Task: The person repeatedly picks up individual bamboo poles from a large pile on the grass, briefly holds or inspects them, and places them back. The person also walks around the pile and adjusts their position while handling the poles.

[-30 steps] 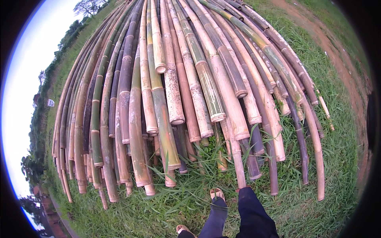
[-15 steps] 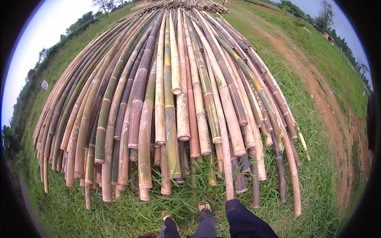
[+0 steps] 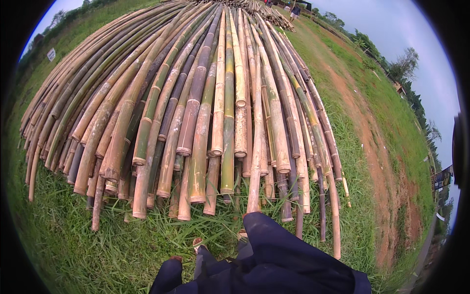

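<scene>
A wide pile of long bamboo poles (image 3: pixel 198 147), tan, green and purplish brown, fans out in front of me with cut ends toward me. My right hand (image 3: pixel 247 213), mostly covered by a dark blue sleeve, is closed at the near end of a slim pale bamboo pole (image 3: pixel 255 171). That pole lies along the top of the pile and its end sticks out over the grass. My left hand (image 3: pixel 176 258) hangs low by my left leg, apart from the poles. Only a small part of it shows past the cuff, and its fingers cannot be made out.
Tall grass (image 3: pixel 132 255) grows around my feet and under the pole ends. A reddish dirt track (image 3: pixel 374 161) runs along the right. Far back are another heap of poles (image 3: pixel 274 17) and a person (image 3: pixel 295 12). A small white sign (image 3: pixel 51 54) stands at left.
The view has turned and tilted, and the pile sits higher. The pale pole's near end has shifted left across its neighbours with my right hand. More of my left sleeve shows.
</scene>
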The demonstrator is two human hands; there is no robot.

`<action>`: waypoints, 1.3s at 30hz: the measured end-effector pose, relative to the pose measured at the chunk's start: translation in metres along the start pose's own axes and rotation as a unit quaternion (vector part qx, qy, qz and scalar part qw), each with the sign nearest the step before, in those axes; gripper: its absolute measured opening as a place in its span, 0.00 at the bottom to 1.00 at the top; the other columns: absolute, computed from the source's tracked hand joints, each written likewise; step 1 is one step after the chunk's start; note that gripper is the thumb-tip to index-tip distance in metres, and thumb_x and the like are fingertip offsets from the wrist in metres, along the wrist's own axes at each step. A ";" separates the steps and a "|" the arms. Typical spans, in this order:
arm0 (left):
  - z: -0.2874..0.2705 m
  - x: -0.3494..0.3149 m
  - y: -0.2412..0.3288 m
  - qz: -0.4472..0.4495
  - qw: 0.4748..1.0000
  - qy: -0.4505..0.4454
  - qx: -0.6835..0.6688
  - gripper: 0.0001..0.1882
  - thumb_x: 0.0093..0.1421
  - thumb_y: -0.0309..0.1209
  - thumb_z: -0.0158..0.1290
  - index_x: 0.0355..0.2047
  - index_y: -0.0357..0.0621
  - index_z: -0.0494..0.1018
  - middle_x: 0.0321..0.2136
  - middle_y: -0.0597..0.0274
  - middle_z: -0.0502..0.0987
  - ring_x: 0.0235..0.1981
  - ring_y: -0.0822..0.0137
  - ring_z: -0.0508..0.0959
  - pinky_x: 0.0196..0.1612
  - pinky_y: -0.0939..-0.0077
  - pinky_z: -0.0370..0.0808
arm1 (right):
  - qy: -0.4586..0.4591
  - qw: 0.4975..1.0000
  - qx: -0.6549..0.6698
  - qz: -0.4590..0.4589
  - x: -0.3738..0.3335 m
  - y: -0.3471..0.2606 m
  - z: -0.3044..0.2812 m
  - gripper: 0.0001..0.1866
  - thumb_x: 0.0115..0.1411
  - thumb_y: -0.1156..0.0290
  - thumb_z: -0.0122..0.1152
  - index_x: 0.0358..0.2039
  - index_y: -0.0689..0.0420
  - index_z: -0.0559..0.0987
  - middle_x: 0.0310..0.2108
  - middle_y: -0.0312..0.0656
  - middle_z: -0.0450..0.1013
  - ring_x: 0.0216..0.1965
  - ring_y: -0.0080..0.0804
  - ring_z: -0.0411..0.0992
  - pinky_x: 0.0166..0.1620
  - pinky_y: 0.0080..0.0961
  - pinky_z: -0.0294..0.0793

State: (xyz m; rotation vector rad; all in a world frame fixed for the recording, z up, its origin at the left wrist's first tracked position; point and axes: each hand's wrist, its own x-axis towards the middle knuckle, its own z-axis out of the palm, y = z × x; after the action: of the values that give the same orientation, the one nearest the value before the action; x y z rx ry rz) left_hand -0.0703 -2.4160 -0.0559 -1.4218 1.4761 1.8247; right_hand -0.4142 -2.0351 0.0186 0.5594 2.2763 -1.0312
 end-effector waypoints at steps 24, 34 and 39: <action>-0.063 -0.020 -0.029 -0.029 0.993 0.030 0.111 0.19 0.63 0.38 0.53 0.52 0.42 0.69 0.43 0.55 0.78 0.40 0.60 0.80 0.39 0.60 0.78 | 0.000 0.992 0.021 0.122 0.082 0.139 -0.022 0.38 0.41 0.61 0.73 0.52 0.64 0.71 0.40 0.56 0.76 0.42 0.46 0.77 0.46 0.37 0.74; 0.089 -0.087 0.084 0.056 0.956 0.013 0.287 0.19 0.63 0.39 0.52 0.50 0.43 0.72 0.36 0.58 0.80 0.38 0.69 0.79 0.43 0.72 0.74 | 0.069 0.989 0.025 0.131 0.072 0.117 -0.077 0.29 0.37 0.65 0.73 0.43 0.60 0.77 0.39 0.51 0.78 0.41 0.39 0.78 0.46 0.36 0.75; 0.104 -0.087 0.074 0.017 0.943 0.015 0.331 0.19 0.63 0.40 0.53 0.49 0.42 0.72 0.34 0.58 0.80 0.35 0.69 0.79 0.42 0.71 0.75 | 0.041 0.988 0.038 0.146 0.070 0.104 -0.052 0.44 0.31 0.60 0.80 0.50 0.62 0.71 0.42 0.55 0.76 0.43 0.47 0.77 0.47 0.37 0.76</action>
State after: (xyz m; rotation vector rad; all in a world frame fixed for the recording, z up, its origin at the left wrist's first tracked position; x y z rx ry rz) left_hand -0.1406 -2.3268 0.0481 -1.0820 1.8918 1.1372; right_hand -0.4237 -1.9211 -0.0546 0.9517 2.1470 -0.9647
